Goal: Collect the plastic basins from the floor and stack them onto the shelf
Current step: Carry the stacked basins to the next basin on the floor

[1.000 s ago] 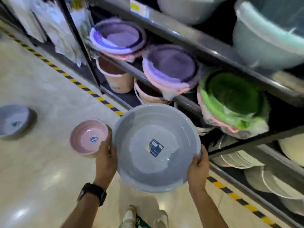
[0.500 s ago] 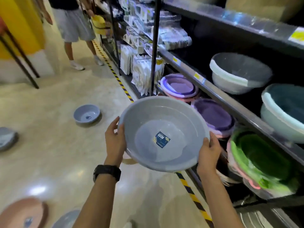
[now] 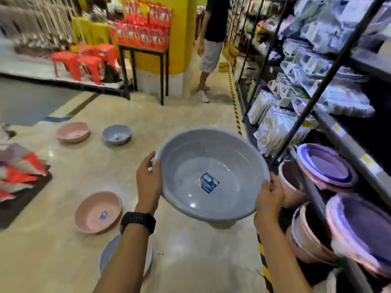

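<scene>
I hold a large grey plastic basin (image 3: 211, 161) with a blue sticker inside, at chest height in the aisle. My left hand (image 3: 148, 182) grips its left rim and my right hand (image 3: 269, 196) grips its right rim. On the floor lie a pink basin (image 3: 98, 212) near my left, another pink basin (image 3: 73, 132) and a small grey basin (image 3: 116, 134) farther off, and a grey basin (image 3: 108, 256) partly hidden under my left forearm. The black metal shelf (image 3: 347, 142) on my right carries stacked purple and pink basins (image 3: 325, 166).
A person in shorts (image 3: 211, 45) stands down the aisle by the shelf. A yellow pillar and black table (image 3: 146, 51) stand ahead, red stools (image 3: 84, 60) to the left. Yellow-black tape (image 3: 237, 115) runs along the shelf base. Folded goods (image 3: 19, 168) lie on the left floor.
The view has swung up and left from the shelf toward the aisle. The grey basin stays in both hands, held higher and level, slightly farther from the shelf.
</scene>
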### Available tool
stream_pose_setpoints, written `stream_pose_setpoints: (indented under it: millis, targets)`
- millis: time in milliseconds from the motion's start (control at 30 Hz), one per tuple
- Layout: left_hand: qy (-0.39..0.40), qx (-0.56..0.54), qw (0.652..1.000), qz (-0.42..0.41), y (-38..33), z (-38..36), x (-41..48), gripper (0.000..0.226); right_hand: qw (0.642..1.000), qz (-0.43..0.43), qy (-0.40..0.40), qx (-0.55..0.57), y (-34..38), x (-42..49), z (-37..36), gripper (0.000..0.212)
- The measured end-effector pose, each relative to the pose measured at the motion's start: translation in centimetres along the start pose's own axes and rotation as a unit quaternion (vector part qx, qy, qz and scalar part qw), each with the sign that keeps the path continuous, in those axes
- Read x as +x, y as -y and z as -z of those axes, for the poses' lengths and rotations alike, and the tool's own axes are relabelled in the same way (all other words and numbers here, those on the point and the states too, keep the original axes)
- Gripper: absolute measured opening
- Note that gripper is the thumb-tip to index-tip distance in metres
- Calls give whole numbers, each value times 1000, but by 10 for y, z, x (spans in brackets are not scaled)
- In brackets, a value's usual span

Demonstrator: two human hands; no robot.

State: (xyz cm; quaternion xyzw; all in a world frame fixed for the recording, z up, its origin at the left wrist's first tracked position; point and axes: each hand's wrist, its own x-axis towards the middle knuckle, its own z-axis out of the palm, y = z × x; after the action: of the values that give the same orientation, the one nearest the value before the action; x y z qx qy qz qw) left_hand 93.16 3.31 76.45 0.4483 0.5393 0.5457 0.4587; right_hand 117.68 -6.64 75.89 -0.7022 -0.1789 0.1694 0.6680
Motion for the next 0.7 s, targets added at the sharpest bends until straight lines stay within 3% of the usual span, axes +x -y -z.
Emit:
stream_pose_setpoints:
  millis: [167,400,700]
  targets:
    - [-67,10,998,1,2,102,38,44,997,-11,68,33,8,-63,-86,40]
    - [-139,-12,990,27,22,228,77,42,989,-23,140,-31,-4,-154,-189,38]
    - [-212,27,972,92,80,305,85,44,960,-16,241,-140,-53,-198,-256,39]
